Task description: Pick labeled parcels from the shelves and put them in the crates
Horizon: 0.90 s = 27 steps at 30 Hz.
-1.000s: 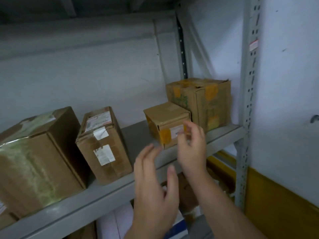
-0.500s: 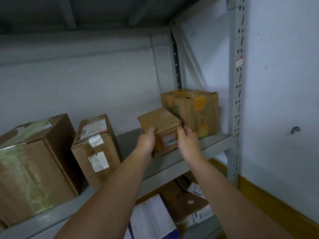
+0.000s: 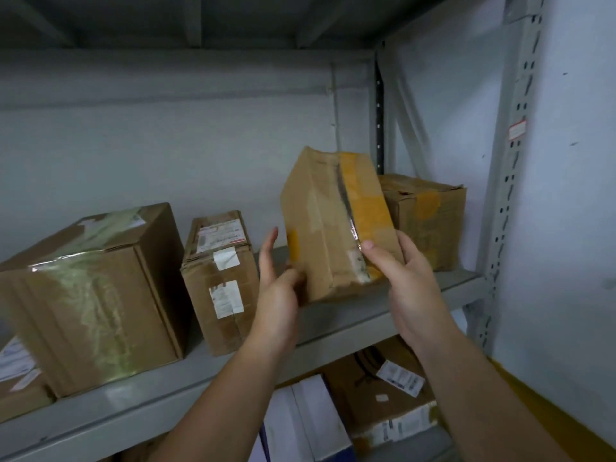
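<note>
Two hands raised before the shelf (image 3: pixel 333 323): left hand (image 3: pixel 278 295) under the lower left corner of the small parcel (image 3: pixel 333 225), fingers partly spread; right hand (image 3: pixel 405 281) clasped on its lower right edge. Parcel tipped up between both hands, long axis near upright, leaning left, clear of the shelf or nearly so. Beyond, taped box (image 3: pixel 423 218) just behind right; labeled box (image 3: pixel 220 281) and large box (image 3: pixel 90 295) to the left; crates out of view
</note>
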Each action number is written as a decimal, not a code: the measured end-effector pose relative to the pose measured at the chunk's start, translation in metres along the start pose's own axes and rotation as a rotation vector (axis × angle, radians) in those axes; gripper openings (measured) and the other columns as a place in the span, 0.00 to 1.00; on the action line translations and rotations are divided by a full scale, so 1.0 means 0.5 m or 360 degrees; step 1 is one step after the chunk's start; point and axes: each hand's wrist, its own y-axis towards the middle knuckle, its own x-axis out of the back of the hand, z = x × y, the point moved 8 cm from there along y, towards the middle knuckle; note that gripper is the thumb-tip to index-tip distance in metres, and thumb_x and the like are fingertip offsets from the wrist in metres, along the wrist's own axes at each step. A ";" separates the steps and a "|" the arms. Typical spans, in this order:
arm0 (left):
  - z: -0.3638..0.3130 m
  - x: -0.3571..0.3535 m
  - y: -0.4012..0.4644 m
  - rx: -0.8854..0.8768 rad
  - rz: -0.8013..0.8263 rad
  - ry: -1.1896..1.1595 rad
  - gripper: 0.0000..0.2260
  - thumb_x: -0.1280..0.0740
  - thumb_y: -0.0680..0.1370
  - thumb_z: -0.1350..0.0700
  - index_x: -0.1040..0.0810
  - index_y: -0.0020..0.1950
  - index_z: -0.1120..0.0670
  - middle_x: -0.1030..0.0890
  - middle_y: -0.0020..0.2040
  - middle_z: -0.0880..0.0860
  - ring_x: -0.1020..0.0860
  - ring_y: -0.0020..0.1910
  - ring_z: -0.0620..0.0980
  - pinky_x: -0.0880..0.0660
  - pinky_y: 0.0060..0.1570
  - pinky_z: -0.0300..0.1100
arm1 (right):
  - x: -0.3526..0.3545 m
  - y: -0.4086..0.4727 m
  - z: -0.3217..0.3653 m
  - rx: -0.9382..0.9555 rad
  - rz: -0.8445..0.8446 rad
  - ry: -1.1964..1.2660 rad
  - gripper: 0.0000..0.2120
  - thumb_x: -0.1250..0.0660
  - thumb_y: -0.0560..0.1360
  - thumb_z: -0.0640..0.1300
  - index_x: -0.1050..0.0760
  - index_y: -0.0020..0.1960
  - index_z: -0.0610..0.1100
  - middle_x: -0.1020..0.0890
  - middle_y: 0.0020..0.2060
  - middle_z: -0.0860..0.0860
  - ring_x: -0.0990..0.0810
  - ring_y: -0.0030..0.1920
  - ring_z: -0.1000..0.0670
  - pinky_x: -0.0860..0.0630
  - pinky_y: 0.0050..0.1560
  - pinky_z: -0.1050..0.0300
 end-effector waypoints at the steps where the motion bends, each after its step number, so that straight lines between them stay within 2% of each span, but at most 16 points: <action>1: -0.016 -0.005 -0.008 -0.0081 0.0032 0.0124 0.25 0.39 0.86 0.61 0.27 0.73 0.33 0.18 0.69 0.55 0.18 0.67 0.58 0.18 0.62 0.62 | -0.007 -0.006 0.008 0.0023 0.0009 -0.0013 0.18 0.29 0.79 0.53 0.21 0.68 0.50 0.13 0.59 0.50 0.15 0.61 0.49 0.21 0.63 0.47; 3: -0.036 -0.014 -0.027 -0.0142 0.0097 0.0241 0.14 0.38 0.87 0.48 0.22 0.72 0.41 0.17 0.69 0.54 0.18 0.68 0.55 0.22 0.68 0.63 | -0.017 -0.017 0.016 0.0064 0.0017 -0.0023 0.19 0.38 0.82 0.58 0.21 0.69 0.51 0.14 0.60 0.51 0.16 0.62 0.50 0.22 0.64 0.46; 5: -0.039 -0.016 -0.046 -0.0041 0.0186 0.0095 0.25 0.39 0.82 0.35 0.22 0.73 0.46 0.16 0.67 0.54 0.18 0.68 0.55 0.26 0.72 0.62 | -0.026 -0.028 0.017 0.0033 0.0021 0.0014 0.21 0.42 0.81 0.61 0.20 0.67 0.54 0.14 0.61 0.53 0.16 0.63 0.51 0.23 0.64 0.46; 6: -0.041 -0.017 -0.053 0.0010 0.0244 0.0024 0.30 0.38 0.79 0.32 0.23 0.75 0.48 0.15 0.67 0.55 0.18 0.68 0.56 0.26 0.72 0.61 | -0.031 -0.033 0.018 0.0019 0.0030 -0.0001 0.20 0.42 0.82 0.61 0.20 0.66 0.57 0.14 0.62 0.54 0.17 0.65 0.52 0.22 0.64 0.47; 7: -0.047 -0.020 -0.062 0.0030 0.0284 0.0034 0.31 0.37 0.79 0.33 0.24 0.76 0.50 0.15 0.67 0.55 0.17 0.67 0.56 0.25 0.71 0.59 | -0.032 -0.034 0.018 0.0028 0.0035 -0.0057 0.16 0.41 0.84 0.58 0.20 0.66 0.60 0.15 0.63 0.55 0.18 0.66 0.52 0.22 0.65 0.47; 9: -0.049 -0.017 -0.069 0.0034 0.0316 0.0120 0.24 0.35 0.83 0.42 0.25 0.75 0.53 0.14 0.65 0.56 0.16 0.65 0.56 0.23 0.68 0.57 | -0.032 -0.038 0.024 0.0089 0.0061 -0.0227 0.13 0.36 0.83 0.57 0.23 0.67 0.68 0.18 0.65 0.61 0.20 0.67 0.58 0.20 0.65 0.50; 10: -0.045 -0.009 -0.066 0.0051 0.0295 0.0105 0.20 0.36 0.85 0.46 0.24 0.75 0.54 0.14 0.64 0.56 0.15 0.64 0.56 0.21 0.67 0.55 | -0.031 -0.041 0.030 0.0096 0.0060 -0.0288 0.18 0.32 0.80 0.58 0.26 0.69 0.70 0.19 0.64 0.65 0.20 0.65 0.63 0.19 0.62 0.56; 11: -0.045 -0.003 -0.066 0.0067 0.0266 0.0090 0.17 0.37 0.86 0.49 0.23 0.73 0.55 0.13 0.63 0.57 0.15 0.63 0.56 0.20 0.64 0.54 | -0.028 -0.041 0.035 0.0097 0.0063 -0.0304 0.27 0.28 0.75 0.59 0.30 0.73 0.70 0.18 0.60 0.68 0.19 0.61 0.66 0.19 0.58 0.61; 12: -0.042 0.005 -0.061 0.0075 0.0252 0.0071 0.16 0.38 0.87 0.51 0.22 0.72 0.55 0.13 0.62 0.57 0.15 0.63 0.57 0.18 0.62 0.53 | -0.023 -0.041 0.037 0.0074 0.0073 -0.0292 0.36 0.25 0.71 0.58 0.34 0.77 0.67 0.16 0.58 0.67 0.18 0.59 0.66 0.18 0.56 0.61; 13: -0.044 0.009 -0.061 0.0067 0.0242 0.0065 0.15 0.39 0.87 0.51 0.22 0.71 0.54 0.13 0.62 0.57 0.15 0.62 0.58 0.18 0.61 0.53 | -0.017 -0.042 0.039 0.0037 0.0070 -0.0274 0.41 0.24 0.69 0.57 0.36 0.79 0.64 0.14 0.57 0.63 0.16 0.58 0.62 0.18 0.58 0.57; 14: -0.047 0.016 -0.060 0.0034 0.0212 0.0053 0.15 0.38 0.87 0.51 0.22 0.72 0.53 0.12 0.61 0.55 0.14 0.61 0.57 0.17 0.60 0.55 | -0.010 -0.044 0.041 0.0005 0.0048 -0.0255 0.41 0.24 0.70 0.56 0.36 0.80 0.61 0.13 0.58 0.60 0.14 0.59 0.58 0.19 0.61 0.52; 17: -0.062 0.031 -0.063 -0.0143 0.0065 0.0207 0.19 0.35 0.86 0.54 0.29 0.73 0.36 0.12 0.59 0.48 0.14 0.60 0.50 0.15 0.55 0.54 | 0.015 -0.042 0.036 -0.0097 -0.0055 -0.0065 0.25 0.29 0.78 0.54 0.26 0.75 0.59 0.15 0.63 0.56 0.18 0.65 0.50 0.25 0.71 0.40; 18: -0.061 0.029 -0.062 -0.0187 0.0062 0.0297 0.20 0.34 0.86 0.55 0.28 0.72 0.34 0.14 0.62 0.48 0.15 0.62 0.50 0.15 0.55 0.52 | 0.017 -0.042 0.029 -0.0136 -0.0053 0.0006 0.22 0.31 0.80 0.55 0.24 0.73 0.59 0.15 0.64 0.56 0.19 0.67 0.48 0.27 0.73 0.39; 21: -0.049 0.010 -0.070 -0.0131 0.0100 0.0304 0.14 0.39 0.88 0.46 0.21 0.71 0.40 0.15 0.65 0.47 0.18 0.68 0.50 0.19 0.63 0.52 | 0.008 -0.049 0.022 -0.0121 0.0015 0.0086 0.25 0.35 0.79 0.58 0.25 0.75 0.57 0.16 0.66 0.55 0.20 0.69 0.49 0.30 0.74 0.40; 24: -0.039 0.003 -0.081 0.0030 0.0165 0.0115 0.22 0.46 0.86 0.37 0.17 0.68 0.43 0.13 0.64 0.48 0.18 0.68 0.48 0.29 0.76 0.56 | 0.000 -0.060 0.020 -0.0055 0.0066 0.0006 0.25 0.34 0.80 0.61 0.27 0.76 0.60 0.18 0.69 0.55 0.21 0.71 0.49 0.31 0.76 0.39; 27: -0.040 -0.001 -0.090 0.0052 0.0231 0.0113 0.24 0.47 0.86 0.37 0.19 0.71 0.46 0.14 0.66 0.49 0.19 0.69 0.49 0.32 0.78 0.57 | 0.004 -0.069 0.018 0.0000 0.0046 -0.0031 0.24 0.34 0.80 0.61 0.27 0.75 0.62 0.19 0.70 0.56 0.22 0.72 0.49 0.31 0.76 0.39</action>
